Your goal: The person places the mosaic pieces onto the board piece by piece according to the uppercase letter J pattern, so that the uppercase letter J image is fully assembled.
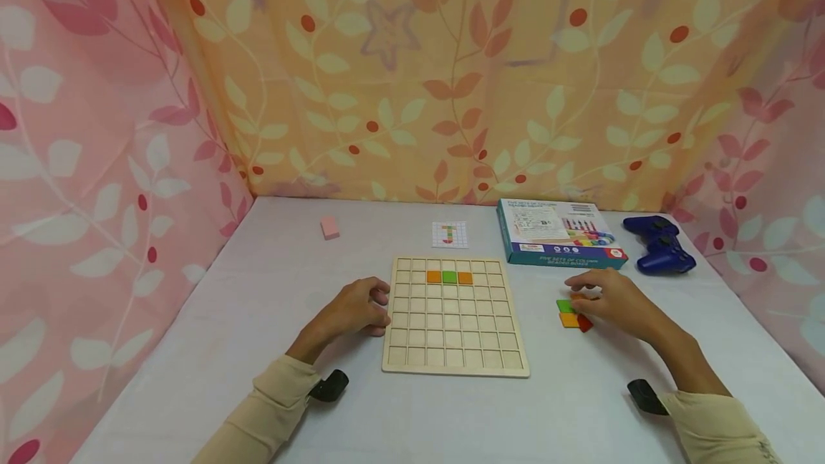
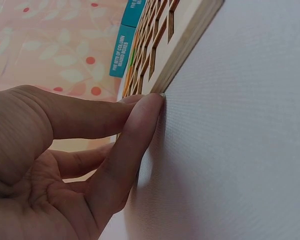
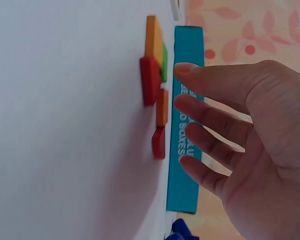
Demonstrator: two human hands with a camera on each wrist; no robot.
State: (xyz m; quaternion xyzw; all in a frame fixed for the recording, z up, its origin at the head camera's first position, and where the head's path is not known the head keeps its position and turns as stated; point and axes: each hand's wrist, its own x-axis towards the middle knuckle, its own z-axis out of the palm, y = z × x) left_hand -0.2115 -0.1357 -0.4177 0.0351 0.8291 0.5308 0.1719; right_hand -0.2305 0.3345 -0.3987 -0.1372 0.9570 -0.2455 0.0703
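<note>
My left hand is at the left edge of a wooden grid board, its bent fingertips touching the side. In the left wrist view, the fingers meet the board's edge close to the tabletop. Orange, green and orange tiles sit in one row of the board. Over a small cluster of loose tiles hovers my right hand, fingers spread and holding nothing. The cluster has green, yellow-orange and red tiles; the hand covers part of it.
Behind the board lies a pattern card with a coloured J shape. A teal box and a blue game controller stand at the back right. A pink block lies at the back left. Patterned cloth surrounds the white table.
</note>
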